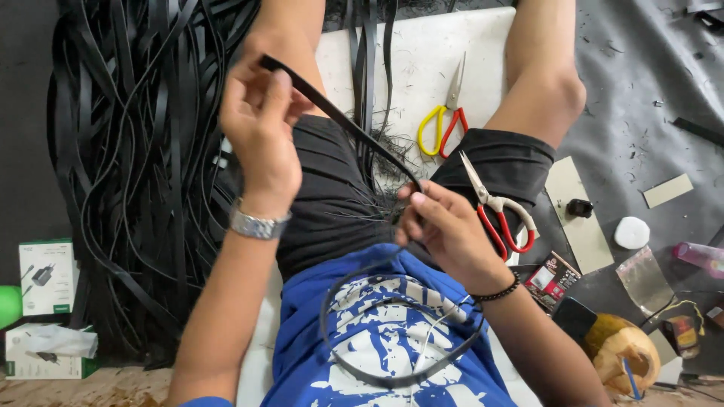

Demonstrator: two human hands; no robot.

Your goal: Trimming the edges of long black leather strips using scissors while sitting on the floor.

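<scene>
On the grey floor (641,90), my left hand (260,124) and right hand (445,230) fingers pinch a black strip (343,120); red scissors (494,203) lie at three o'clock.

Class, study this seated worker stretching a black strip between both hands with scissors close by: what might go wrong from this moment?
1. The red-handled scissors rest on the thigh, blades towards the right hand; a slip might nick it.
2. The black strip looks taut between the left hand and the right; it may snap back if a grip loosens.
3. Its slack loop over the blue shirt could snag.
</scene>
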